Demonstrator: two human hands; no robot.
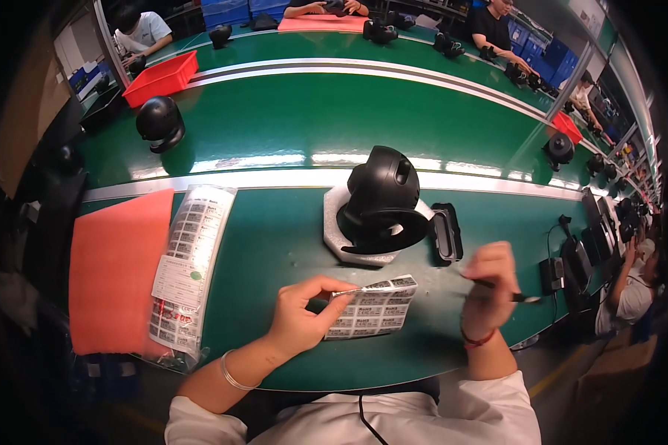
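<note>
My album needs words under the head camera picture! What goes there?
Left hand holds a label sheet, right hand a thin tool, before a black device.

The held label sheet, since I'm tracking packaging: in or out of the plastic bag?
Out: the left hand holds the sheet, and the bag lies apart, farther left.

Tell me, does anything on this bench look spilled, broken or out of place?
Nothing looks spilled or visibly broken. At most, the bagged labels look slightly askew, lying slanted beside the orange sheet. The label sheet bends where the left hand pinches it.
</note>
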